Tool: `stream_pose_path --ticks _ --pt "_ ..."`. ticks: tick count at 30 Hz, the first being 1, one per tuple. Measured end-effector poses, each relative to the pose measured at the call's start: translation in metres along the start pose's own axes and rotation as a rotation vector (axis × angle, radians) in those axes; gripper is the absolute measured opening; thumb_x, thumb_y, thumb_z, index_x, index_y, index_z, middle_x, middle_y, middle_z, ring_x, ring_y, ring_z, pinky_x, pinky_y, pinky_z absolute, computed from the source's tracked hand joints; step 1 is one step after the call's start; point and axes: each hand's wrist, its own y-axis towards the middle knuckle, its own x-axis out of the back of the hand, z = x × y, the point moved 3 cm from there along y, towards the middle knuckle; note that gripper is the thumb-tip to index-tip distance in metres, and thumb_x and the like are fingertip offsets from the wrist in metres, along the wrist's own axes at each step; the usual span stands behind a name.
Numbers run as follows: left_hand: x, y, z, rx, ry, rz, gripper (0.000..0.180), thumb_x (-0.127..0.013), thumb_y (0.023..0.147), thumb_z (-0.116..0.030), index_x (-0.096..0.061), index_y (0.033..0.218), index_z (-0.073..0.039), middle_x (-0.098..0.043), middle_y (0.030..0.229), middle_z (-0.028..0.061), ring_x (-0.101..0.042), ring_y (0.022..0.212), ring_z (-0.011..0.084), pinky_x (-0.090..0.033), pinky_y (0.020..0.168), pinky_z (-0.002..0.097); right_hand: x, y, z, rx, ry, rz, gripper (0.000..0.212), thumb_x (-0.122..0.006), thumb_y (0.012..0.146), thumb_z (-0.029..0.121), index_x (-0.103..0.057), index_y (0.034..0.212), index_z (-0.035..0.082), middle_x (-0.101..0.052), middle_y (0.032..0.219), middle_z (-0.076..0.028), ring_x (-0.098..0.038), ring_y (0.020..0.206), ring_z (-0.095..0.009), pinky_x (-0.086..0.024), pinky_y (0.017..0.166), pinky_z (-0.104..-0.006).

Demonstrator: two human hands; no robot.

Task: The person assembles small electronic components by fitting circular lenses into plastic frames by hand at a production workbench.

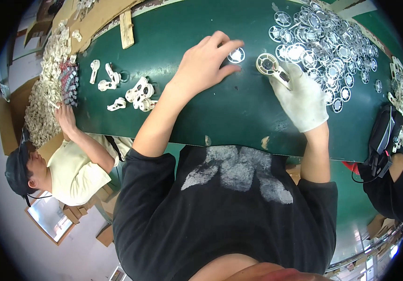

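Observation:
My bare left hand (pixel 206 61) is over the green table, its thumb and forefinger apart. Between and just beyond their tips lies a round clear-and-silver spoked disc (pixel 236 55); I see no firm grip on it. In a white glove, my right hand (pixel 300 96) is closed on a cream plastic part (pixel 267 64) with a ring-shaped spoked head and a short handle. The ring head points up and left, and the glove hides part of the handle. Right behind the glove spreads a large heap of similar spoked discs (pixel 332 51).
Several cream plastic parts (pixel 140 93) lie on the table's left. Farther left are a heap of small white pieces (pixel 47 93) and a co-worker's hand (pixel 65 119). A wooden strip (pixel 126 29) lies at the far edge. More white parts (pixel 402 86) and a black bag (pixel 383 131) are at right.

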Motion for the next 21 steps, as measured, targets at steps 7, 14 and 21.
stream_pose_path --ticks 7,14,21 --pt "0.018 -0.003 -0.019 0.05 -0.2 -0.136 0.046 -0.088 0.071 -0.042 -0.07 0.103 -0.014 -0.065 0.096 -0.0004 -0.069 0.087 0.0221 -0.056 0.07 0.035 -0.01 0.001 -0.003 0.018 -0.116 0.04 0.026 -0.067 0.091 0.025 -0.07 0.112 0.01 -0.072 0.086 -0.017 -0.071 0.082 -0.036 -0.057 0.072 -0.0438" --pt "-0.004 -0.004 -0.033 -0.035 -0.392 -0.261 0.049 -0.09 0.07 -0.041 -0.071 0.105 -0.014 -0.071 0.095 -0.0015 -0.07 0.077 0.0177 -0.055 0.066 0.0299 -0.016 -0.011 0.002 0.222 -0.113 -0.134 0.029 -0.074 0.085 0.021 -0.069 0.113 0.011 -0.072 0.08 -0.013 -0.072 0.073 -0.032 -0.057 0.064 -0.0409" --pt "-0.001 -0.009 -0.029 0.014 -0.393 -0.12 0.056 -0.093 0.07 -0.025 -0.071 0.118 -0.009 -0.076 0.113 0.0039 -0.074 0.092 0.0183 -0.06 0.077 0.0299 -0.013 -0.009 0.007 0.212 -0.123 -0.131 0.029 -0.074 0.085 0.02 -0.071 0.112 0.012 -0.073 0.083 -0.013 -0.073 0.074 -0.03 -0.057 0.064 -0.0387"
